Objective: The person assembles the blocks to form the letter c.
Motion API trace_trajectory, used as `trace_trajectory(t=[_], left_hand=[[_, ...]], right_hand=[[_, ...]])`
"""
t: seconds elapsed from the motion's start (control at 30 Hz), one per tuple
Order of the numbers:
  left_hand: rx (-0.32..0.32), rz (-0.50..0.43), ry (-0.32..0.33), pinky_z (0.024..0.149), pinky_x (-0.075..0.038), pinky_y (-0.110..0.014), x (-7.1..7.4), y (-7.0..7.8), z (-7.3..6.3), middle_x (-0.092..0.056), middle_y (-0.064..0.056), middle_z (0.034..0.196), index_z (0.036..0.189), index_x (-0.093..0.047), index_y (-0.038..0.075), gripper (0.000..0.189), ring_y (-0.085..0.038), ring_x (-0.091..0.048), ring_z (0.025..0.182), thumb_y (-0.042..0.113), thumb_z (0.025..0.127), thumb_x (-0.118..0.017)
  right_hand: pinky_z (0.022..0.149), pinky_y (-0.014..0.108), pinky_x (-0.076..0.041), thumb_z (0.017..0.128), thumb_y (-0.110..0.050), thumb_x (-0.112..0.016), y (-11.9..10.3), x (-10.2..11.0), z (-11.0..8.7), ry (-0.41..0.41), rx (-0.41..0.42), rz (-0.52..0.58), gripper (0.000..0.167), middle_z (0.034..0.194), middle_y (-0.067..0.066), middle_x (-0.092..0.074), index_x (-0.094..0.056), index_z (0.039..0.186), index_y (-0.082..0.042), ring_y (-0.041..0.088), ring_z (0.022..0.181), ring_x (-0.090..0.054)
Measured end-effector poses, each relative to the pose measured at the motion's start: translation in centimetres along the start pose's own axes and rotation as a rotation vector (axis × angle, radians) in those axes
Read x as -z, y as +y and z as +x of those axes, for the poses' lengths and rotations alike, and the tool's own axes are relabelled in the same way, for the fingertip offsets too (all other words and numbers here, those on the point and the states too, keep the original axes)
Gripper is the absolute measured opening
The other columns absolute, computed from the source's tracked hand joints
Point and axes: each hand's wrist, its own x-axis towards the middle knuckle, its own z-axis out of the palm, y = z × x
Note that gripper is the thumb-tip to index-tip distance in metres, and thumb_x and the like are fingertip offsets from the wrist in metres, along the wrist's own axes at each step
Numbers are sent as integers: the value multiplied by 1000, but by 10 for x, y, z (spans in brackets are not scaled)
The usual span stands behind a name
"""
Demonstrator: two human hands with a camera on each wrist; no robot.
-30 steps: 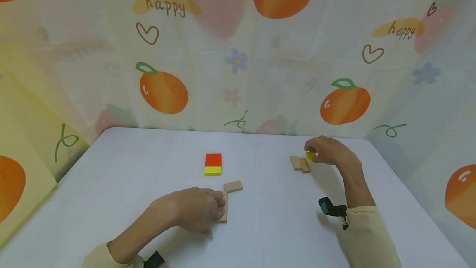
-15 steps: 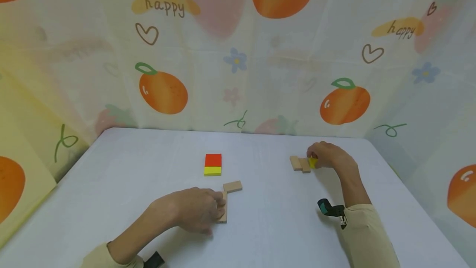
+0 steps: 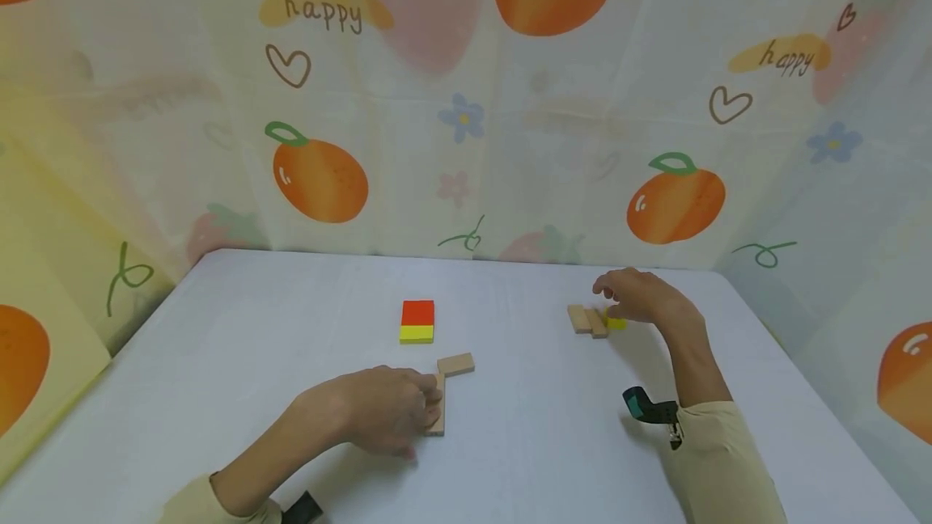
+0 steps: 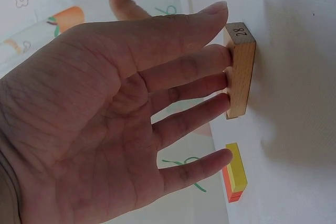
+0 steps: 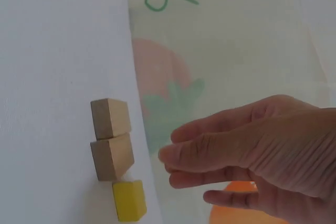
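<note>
My left hand [image 3: 386, 411] rests its fingertips on a long wooden block [image 4: 242, 72] marked 28, its fingers fairly straight in the left wrist view. In the head view that hand covers part of the block. At the table's far right, my right hand [image 3: 641, 295] is raised just over a small yellow block [image 3: 616, 324], fingers apart from it and holding nothing. The right wrist view shows the yellow block [image 5: 128, 201] beside two plain wooden blocks [image 5: 112, 156] standing side by side.
A red block [image 3: 418, 312] and another yellow block [image 3: 417, 335] lie together near the middle of the white table [image 3: 524, 427]. A wooden block [image 3: 455, 364] lies at an angle by the left hand. A printed cloth [image 3: 539, 136] hangs behind the table.
The right hand has set the yellow block down beside the two wooden blocks, let go and risen slightly. My left hand has stayed in place.
</note>
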Motion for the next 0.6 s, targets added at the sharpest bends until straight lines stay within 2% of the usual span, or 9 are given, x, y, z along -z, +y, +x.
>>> trace_trajectory(t=[0.17,0.3,0.43,0.53,0.6], left_hand=[[-3,3,13,97,-57,-27,0,0,-1,-65,12,118,115,-79,27,33,-4,-60,105,39,85,-86],[-3,23,9,98,-58,-28,-1,1,-1,-65,12,121,117,-79,28,35,-4,-61,109,41,85,-85],[14,-9,4,99,-58,-29,0,0,-2,-65,12,122,117,-79,29,34,-5,-61,111,40,85,-86],[19,-19,2,100,-58,-29,0,0,-2,-65,11,123,116,-79,29,34,-6,-62,111,39,85,-86],[21,-17,1,100,-57,-29,0,0,-2,-65,12,123,116,-79,29,34,-5,-62,110,39,85,-86]], right_hand=[[99,51,-59,98,-9,-68,-8,-4,9,28,67,58,36,119,15,-73,-68,133,-1,27,104,-66],[97,51,-58,96,-8,-67,-14,-9,15,7,45,68,34,111,12,-72,-70,130,-1,25,97,-63],[93,50,-58,97,-8,-66,-19,-14,20,-11,10,26,31,108,13,-71,-71,126,-1,26,95,-62],[80,41,-55,96,-3,-62,-22,-19,22,-15,4,16,17,94,9,-67,-75,107,-3,24,87,-59],[68,34,-48,91,2,-56,-25,-21,24,-14,8,47,18,79,4,-60,-73,89,-5,20,76,-55]])
